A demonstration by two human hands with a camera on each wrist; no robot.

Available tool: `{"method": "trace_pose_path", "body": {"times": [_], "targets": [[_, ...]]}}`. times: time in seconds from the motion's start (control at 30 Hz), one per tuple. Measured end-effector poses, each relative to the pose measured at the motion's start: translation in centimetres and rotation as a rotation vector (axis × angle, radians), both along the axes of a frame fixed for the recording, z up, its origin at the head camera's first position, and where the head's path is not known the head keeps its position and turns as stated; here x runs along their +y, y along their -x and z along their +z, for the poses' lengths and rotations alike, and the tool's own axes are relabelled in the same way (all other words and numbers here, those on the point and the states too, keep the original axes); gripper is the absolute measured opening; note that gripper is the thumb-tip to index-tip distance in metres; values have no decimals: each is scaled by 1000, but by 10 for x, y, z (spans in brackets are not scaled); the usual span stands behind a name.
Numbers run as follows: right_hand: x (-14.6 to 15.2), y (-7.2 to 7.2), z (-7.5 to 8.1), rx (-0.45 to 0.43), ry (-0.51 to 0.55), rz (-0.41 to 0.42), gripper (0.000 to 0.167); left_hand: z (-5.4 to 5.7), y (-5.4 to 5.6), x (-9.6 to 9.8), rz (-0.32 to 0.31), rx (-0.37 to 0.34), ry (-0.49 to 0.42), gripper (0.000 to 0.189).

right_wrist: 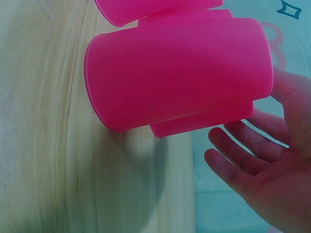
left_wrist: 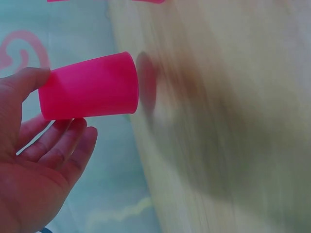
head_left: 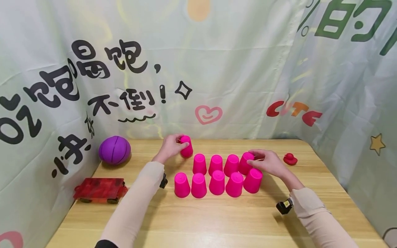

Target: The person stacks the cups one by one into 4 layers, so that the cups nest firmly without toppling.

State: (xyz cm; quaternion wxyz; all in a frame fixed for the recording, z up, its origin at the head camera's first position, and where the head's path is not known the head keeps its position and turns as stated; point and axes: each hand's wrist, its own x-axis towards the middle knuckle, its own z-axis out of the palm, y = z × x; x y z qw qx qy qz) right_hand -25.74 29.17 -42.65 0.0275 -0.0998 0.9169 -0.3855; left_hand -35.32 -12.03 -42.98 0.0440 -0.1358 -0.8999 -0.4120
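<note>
Several pink plastic cups [head_left: 216, 182] stand upside down in two rows, a front row and a back row. Beyond the back row's left end, my left hand [head_left: 174, 147] pinches a separate pink cup [head_left: 186, 147] near its closed top, thumb on one side and fingers on the other. The left wrist view has this cup's rim [left_wrist: 131, 82] close over the table, its shadow beside it. My right hand [head_left: 267, 162] holds the back row's rightmost cup [head_left: 245, 163] between thumb and fingers. In the right wrist view a nearer cup [right_wrist: 180, 73] hides most of it.
A purple ball [head_left: 114, 150] sits at the table's back left, with a translucent red toy car [head_left: 100, 190] in front of it. A small red hat-shaped piece [head_left: 290, 158] lies at the back right. A printed cloth backdrop [head_left: 242, 86] hangs around the wooden table [head_left: 198, 224].
</note>
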Motion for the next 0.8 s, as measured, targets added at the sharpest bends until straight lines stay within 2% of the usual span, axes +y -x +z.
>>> {"method": "trace_pose_path", "body": {"times": [0.43, 0.8], "targets": [[0, 1, 0, 11, -47, 1, 63, 1, 12, 9, 10, -6, 45, 46], [-3, 7, 8, 69, -39, -13, 59, -5, 15, 9, 5, -57, 12, 44]]}}
